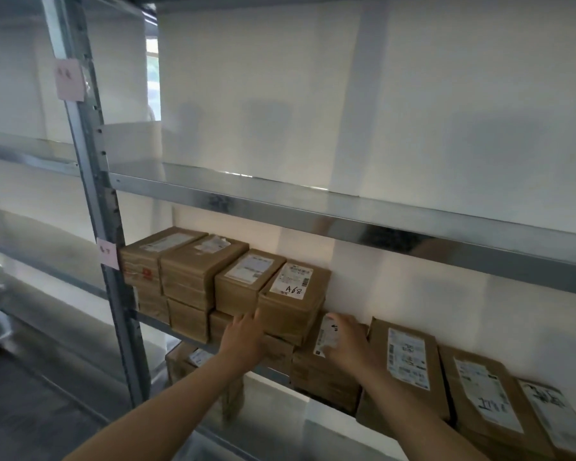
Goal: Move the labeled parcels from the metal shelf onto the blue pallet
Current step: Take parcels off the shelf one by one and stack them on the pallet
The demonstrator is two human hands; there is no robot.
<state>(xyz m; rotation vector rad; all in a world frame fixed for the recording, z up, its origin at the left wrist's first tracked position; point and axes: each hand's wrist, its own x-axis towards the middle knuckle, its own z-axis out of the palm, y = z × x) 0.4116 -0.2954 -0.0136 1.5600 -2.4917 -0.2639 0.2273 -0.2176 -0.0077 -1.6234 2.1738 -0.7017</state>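
the metal shelf (346,207) carries brown labeled parcels (193,271) stacked near its left upright. the left hand (243,337) rests flat, fingers spread, against the a68 parcel (293,301); the right hand (346,344) lies open atop a lower parcel (323,371), gripping nothing.

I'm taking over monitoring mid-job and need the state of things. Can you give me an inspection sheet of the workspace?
Surface: metal shelf, upper tier bare, parcels on the tier below.
Job's things: brown labeled parcels, stacked two high at left; the A68 parcel tops the stack's right end; flatter parcels run rightward. Blue pallet not in view.
Clutter: nothing seen.
Grippers: left hand against the stack's front, right hand on a lower parcel; grip unclear.
Cables: nothing seen.
Surroundings: white wall behind, pink tags on the upright.
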